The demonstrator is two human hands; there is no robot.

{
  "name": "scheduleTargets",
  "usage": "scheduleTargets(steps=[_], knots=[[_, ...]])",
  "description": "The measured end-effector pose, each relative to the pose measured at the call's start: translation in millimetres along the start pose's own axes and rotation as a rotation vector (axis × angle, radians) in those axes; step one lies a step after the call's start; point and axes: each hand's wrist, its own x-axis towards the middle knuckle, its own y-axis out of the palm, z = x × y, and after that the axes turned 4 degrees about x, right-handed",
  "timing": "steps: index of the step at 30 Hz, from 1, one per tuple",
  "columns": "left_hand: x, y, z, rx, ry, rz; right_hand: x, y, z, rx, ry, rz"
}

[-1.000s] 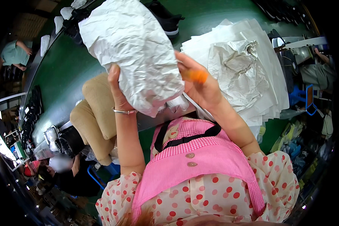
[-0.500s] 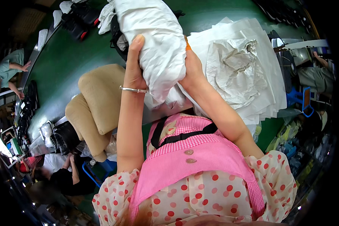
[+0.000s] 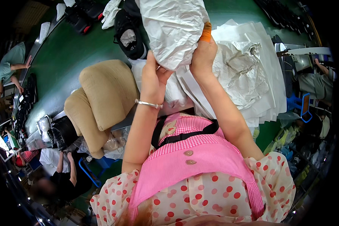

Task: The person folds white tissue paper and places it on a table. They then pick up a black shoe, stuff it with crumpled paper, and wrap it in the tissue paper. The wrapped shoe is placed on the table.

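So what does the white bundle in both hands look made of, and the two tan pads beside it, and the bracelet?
White bundle: most likely thin tissue or wrapping paper, matte, with sharp crumpled creases, held between the left hand and right hand. Tan pads: probably padded cushions in a suede-like or fabric cover, with rounded edges and no shine. Bracelet: seemingly metal, thin, silvery and glinting.

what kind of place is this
Probably a shoe factory packing line: a long green conveyor table carries black shoes, a stack of white wrapping paper lies ready, and other workers sit alongside.
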Motion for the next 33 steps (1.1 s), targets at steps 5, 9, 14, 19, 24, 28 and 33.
scheduleTargets(steps=[5, 9, 14, 19, 24, 28, 33], knots=[[24, -15, -2, -0.552, -0.231, 0.15, -22, 12, -1, 0.008, -0.099, 0.062], [33, -29, 8, -0.557, -0.178, 0.128, -23, 17, -10, 0.149, -0.082, 0.139], [43, -38, 22, -0.499, -0.107, 0.115, -16, 5, -28, 0.211, 0.125, 0.181], [36, -27, 24, -0.375, -0.003, -0.093, -24, 6, -30, 0.158, 0.172, 0.213], [31, -34, 27, -0.16, 0.091, -0.108, -31, 11, -30, 0.09, 0.134, 0.25], [33, -36, 20, -0.103, 0.13, -0.033, -13, -5, -56, -0.02, 0.079, 0.242], [32, -41, 37, -0.064, 0.206, -0.013, -25, 6, -43, -0.019, 0.069, 0.229]])
